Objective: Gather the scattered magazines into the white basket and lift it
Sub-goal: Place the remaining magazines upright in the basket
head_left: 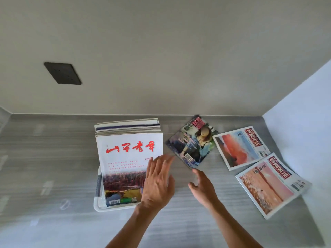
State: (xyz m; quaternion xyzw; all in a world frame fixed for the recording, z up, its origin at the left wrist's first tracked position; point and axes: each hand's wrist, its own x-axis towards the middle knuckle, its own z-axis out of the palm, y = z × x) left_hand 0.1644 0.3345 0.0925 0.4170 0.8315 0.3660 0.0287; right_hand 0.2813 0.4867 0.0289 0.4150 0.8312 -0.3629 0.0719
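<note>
We see a white plastic basket (98,205) on the grey wood-grain worktop (44,158), filled with a stack of magazines topped by a white glossy cover with red characters (125,158). Our left hand (158,183) rests flat on that cover's right edge, fingers (161,165) spread wide, holding nothing. Our right hand (202,187) hovers near a dark photo-cover magazine (191,142), its fingers loosely parted and empty. Two pale red-titled magazines (240,147) (268,185) lie further right, overlapping.

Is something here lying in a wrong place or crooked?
Yes. Three magazines lie loose and askew on the counter right of the white basket: a dark-covered one and two red-titled ones, the last overhanging the counter's edge. The basket's stack is neat.
</note>
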